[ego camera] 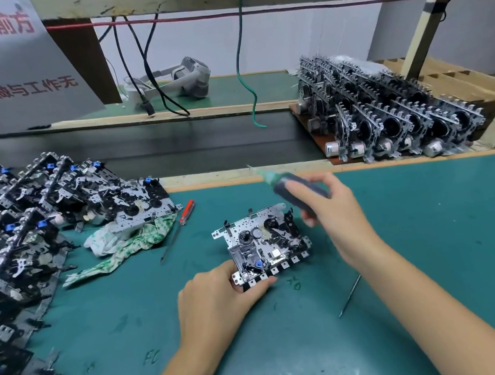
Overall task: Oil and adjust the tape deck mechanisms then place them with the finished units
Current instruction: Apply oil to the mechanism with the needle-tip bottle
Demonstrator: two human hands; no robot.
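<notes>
Tape deck mechanism [263, 243] flat on the green mat [428, 229], long axis left to right. Left hand [221, 297] pinching its near-left corner. Right hand [327, 206] just above its right side, curled round the oil bottle [294, 193], nozzle pointing up-left, away from the mechanism.
</notes>
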